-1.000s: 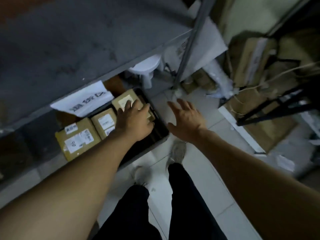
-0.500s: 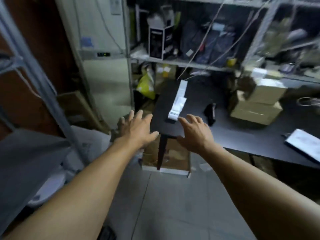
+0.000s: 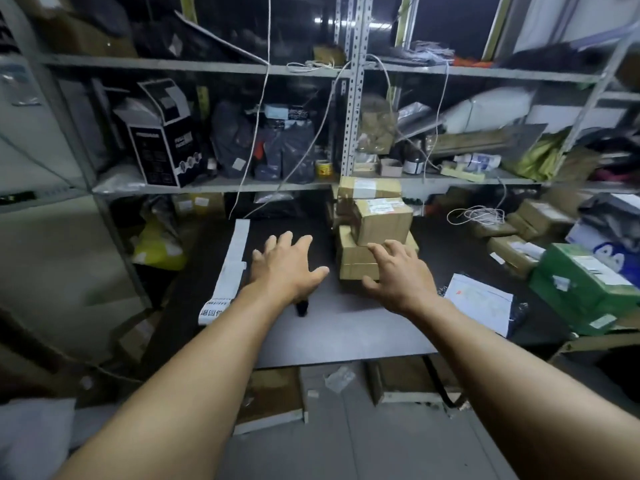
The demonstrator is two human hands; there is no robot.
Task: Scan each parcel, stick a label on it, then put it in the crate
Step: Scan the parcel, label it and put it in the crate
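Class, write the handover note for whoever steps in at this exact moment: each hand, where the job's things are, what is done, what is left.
Left hand: open, empty, above the scanner.
Right hand: open, empty, fingers spread just short of the parcel stack.
Label strip lies along the left of the table.
Crate: not in view.
Done: nothing visible; no parcel in hand.
Left: take a parcel from the stack, scan, label, crate it; repeat.

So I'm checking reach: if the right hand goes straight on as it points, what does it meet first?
Likely the bottom parcel of the stack; the right hand is open just before it, though depth is unclear.
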